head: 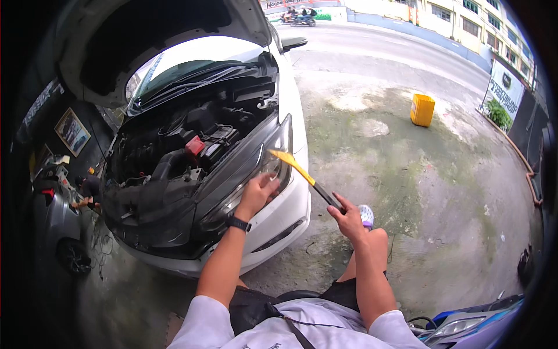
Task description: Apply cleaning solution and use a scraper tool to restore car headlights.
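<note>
My right hand [347, 217] grips the black handle of a yellow-headed tool [301, 169], perhaps a scraper or brush; its flared yellow end points up and left, in front of the headlight [284, 163] of a white car [279, 227]. My left hand [261, 189], with a dark band on its wrist, is at the same headlight, fingers bent. Whether it pinches something small or touches the lens cannot be told. Beside the headlight, the engine bay lies exposed under the raised hood [161, 30], with a red cover [195, 145] near the battery [213, 149].
A yellow container [422, 110] stands on the concrete at the right. Behind my right side is a blue and white motorcycle [466, 325]. Another car [61, 227] is at the far left, a person [90, 186] bending beside it. Motorcycles [301, 17] are on the road beyond.
</note>
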Available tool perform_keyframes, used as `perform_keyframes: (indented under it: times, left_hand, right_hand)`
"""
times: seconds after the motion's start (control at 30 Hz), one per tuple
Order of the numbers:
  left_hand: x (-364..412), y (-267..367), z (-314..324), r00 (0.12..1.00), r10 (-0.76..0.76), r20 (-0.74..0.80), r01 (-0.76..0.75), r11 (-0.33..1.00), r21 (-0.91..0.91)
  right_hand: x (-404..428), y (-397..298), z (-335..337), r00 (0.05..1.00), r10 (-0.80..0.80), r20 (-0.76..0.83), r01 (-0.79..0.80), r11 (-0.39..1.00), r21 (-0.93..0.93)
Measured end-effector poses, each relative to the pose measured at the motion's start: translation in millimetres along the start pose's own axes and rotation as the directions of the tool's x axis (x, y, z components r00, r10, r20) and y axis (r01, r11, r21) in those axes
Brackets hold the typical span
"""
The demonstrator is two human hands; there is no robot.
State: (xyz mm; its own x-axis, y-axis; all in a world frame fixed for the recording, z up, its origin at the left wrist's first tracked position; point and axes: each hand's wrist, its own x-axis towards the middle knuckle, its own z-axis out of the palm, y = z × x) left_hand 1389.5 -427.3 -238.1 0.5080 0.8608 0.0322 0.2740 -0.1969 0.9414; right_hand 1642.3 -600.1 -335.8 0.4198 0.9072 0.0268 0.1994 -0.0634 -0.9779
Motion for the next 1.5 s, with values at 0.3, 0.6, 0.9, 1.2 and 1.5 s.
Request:
perform_keyframes:
  times: [0.3, 0.6, 0.9, 1.2, 1.5]
  left_hand:
    - [-75, -230, 197, 0.608, -0.469, 0.641, -0.196, 0.694, 0.693]
    - [-165, -316, 291, -0.316, -0.524, 0.791, -0.260, 0.849, 0.459]
    - [-90, -340, 319, -0.113, -0.546, 0.830, 0.066, 0.830, 0.554]
    - [43, -274, 332, 0.264, -0.584, 0.768, 0.014, 0.798, 0.602]
    - [142, 4, 108, 0.917, -0.207, -0.341, 0.230, 0.973, 0.029]
  right_hand:
    - [103, 91, -25, 0.974, 0.218, -0.054, -0.115, 0.690, 0.715]
    - [193, 93, -41, 0.939, 0.344, 0.018, -0.230, 0.587, 0.776]
    - [303, 96, -42, 0.979, 0.178, 0.104, -0.206, 0.832, 0.515]
    - [308, 39, -42, 0.936, -0.267, 0.228, 0.206, 0.944, 0.259]
    - [220, 38, -34, 0.910, -0.295, 0.291, 0.243, 0.949, 0.201]
